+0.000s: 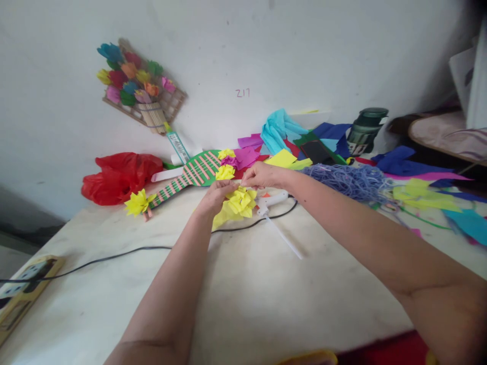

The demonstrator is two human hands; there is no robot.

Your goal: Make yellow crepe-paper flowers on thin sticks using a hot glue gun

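Note:
My left hand and my right hand meet over the middle of the table, fingertips pinched close together. What lies between them is too small to make out. Just below the fingertips is a yellow crepe-paper flower; whether my left hand touches it I cannot tell. A loose yellow paper piece lies under it. Beside my right hand rests a white hot glue gun, a glue stick lying near it. Behind my hands lies a green guitar-shaped craft with pink strips and yellow and magenta paper flowers.
A red plastic bag sits at the left. The black cord crosses the table towards a power strip. Blue-purple string, coloured paper and a dark green jar stand or lie at right. A flower decoration leans on the wall.

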